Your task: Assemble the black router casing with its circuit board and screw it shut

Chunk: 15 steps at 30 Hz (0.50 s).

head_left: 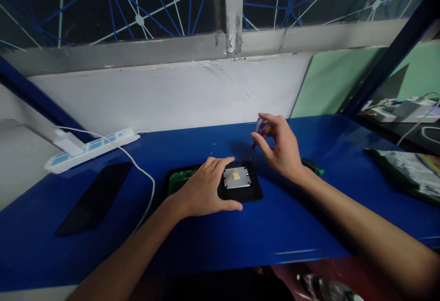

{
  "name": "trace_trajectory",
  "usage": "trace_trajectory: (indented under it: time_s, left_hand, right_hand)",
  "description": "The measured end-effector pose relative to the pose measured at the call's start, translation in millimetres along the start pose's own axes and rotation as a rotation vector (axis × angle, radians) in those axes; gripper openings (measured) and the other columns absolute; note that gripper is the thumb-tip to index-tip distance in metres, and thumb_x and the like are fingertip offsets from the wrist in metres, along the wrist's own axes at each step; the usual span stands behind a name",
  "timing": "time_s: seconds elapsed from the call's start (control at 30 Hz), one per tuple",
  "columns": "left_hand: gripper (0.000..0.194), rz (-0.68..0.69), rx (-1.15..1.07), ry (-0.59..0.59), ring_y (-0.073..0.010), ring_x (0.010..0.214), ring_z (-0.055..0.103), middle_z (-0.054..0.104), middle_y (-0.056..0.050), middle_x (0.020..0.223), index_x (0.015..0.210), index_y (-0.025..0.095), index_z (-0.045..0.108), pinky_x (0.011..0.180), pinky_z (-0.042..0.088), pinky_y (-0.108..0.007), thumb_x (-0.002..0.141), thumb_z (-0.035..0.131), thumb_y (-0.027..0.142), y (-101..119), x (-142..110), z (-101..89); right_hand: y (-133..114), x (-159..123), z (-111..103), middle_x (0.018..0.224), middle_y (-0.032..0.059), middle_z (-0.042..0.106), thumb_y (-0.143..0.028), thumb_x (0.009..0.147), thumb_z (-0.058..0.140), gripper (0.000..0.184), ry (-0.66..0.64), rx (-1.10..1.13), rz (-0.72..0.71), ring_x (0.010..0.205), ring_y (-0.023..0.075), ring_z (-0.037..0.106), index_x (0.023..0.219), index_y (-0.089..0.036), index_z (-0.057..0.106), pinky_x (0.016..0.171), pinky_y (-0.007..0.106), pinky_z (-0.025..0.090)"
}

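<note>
My left hand (202, 188) spans a black flat device case (256, 191), with the thumb at its near edge and the fingers at its far edge. A silver metal plate (228, 182) with dark notches at its rim sits in the case, and a small yellowish square pad (236, 176) lies on the plate. Left of the hand, a green circuit board (180, 177) shows in part. Between thumb and fingers, my right hand (280, 143) holds a screwdriver (259, 125) with a translucent purplish handle. Its thin shaft points down at the case's far right corner.
A white power strip (94, 147) with a plugged-in adapter (69, 142) and white cable (146, 172) is at the left. A dark flat panel (94, 200) lies before it. Behind my right wrist is a green object (312, 166). A shiny packet (409, 170) lies far right.
</note>
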<state>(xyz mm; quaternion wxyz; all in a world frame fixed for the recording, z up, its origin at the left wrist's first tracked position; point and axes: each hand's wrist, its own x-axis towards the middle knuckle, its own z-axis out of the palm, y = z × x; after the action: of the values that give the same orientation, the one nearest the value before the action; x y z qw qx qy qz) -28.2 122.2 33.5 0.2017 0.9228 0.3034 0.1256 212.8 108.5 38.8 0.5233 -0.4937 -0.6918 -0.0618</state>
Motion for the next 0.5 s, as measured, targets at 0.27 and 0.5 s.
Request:
trace_trajectory:
  time_s: [0.27, 0.5]
  left_hand:
    - [0.100, 0.030, -0.037, -0.003, -0.0406, 0.131, 0.042, 0.050, -0.015, 0.143, 0.146, 0.022, 0.040, 0.108, 0.039, -0.061, 0.067, 0.076, 0.071, -2.6, -0.4, 0.9]
    - [0.095, 0.047, -0.036, 0.021, -0.0375, 0.131, 0.044, 0.051, -0.014, 0.142, 0.143, 0.022, 0.044, 0.110, 0.039, -0.056, 0.068, 0.077, 0.070, -1.5, -1.1, 2.0]
  right_hand:
    - [-6.1, -5.6, 3.7, 0.102, 0.0040, 0.057, -0.032, 0.095, 0.063, 0.040, 0.002, 0.084, 0.004, 0.077, 0.0167, 0.065, 0.132, -0.027, 0.049, 0.082, 0.040, 0.058]
    - [-7.1, -8.6, 6.5, 0.103, 0.0042, 0.057, -0.032, 0.095, 0.063, 0.041, -0.042, 0.084, 0.019, 0.075, 0.0164, 0.065, 0.133, -0.027, 0.049, 0.083, 0.042, 0.059]
